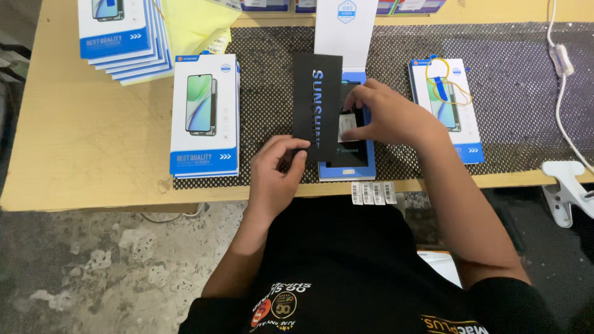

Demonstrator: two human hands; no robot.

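Box in hand: an open, flat blue-and-white cardboard box [346, 168] lies on the black perforated mat [526, 93], near the front edge of the pale wooden worktop [86, 136]; its white lid [345, 31] stands up behind it.
Black sleeve: a flat black card sleeve [315, 105] is tilted up at the box's left side, lower corner at the left hand.
Left hand [278, 179]: fingers [291, 147] closed narrowly on the sleeve's lower edge.
Right hand [390, 114]: fingers [354, 133] pinched on a small pale piece inside the box.
Done so far: lid open, sleeve lifted out or not yet laid in; I judge the box is mid-way, neither emptied nor closed.
Left: the box is still open, and the sleeve is not flat in it.
Nearby: a closed white-and-blue box with a phone picture [204, 114] to the left, a stack of the same boxes [124, 34] at back left, another with a yellow cord on it [447, 108] to the right, and white barcode stickers [373, 192] on the worktop edge.
Hidden: the right hand covers most of the box's contents; what the pale piece is cannot be told.
Cut off: the stack's top and the lid's upper end.
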